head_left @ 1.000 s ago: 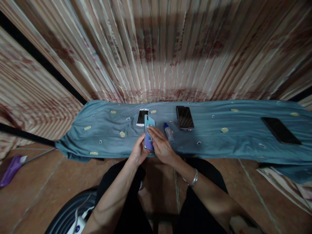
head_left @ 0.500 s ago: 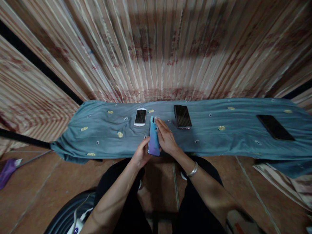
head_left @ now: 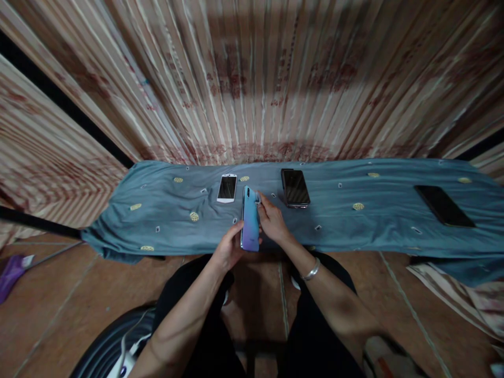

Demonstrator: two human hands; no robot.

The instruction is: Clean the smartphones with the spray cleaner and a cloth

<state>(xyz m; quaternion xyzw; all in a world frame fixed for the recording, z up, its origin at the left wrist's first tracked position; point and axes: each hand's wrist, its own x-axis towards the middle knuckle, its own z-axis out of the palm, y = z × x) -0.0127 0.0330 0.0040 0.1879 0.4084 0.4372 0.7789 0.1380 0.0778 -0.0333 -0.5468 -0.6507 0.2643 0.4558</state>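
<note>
Head cam: my left hand [head_left: 227,251] grips the phone [head_left: 250,227] by its lower edge, back up, over the near edge of the cloth [head_left: 177,220]. Right hand [head_left: 271,223] has fingers curled on its right side w/ a small wipe, I think. Phone's prob light, stiff, slick, glass: hold by the edges, not the faces.

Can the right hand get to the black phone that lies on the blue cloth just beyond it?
Probably yes. The right hand is at the blue-purple phone; the black phone lies face up on the cloth just beyond, nothing between.
</note>
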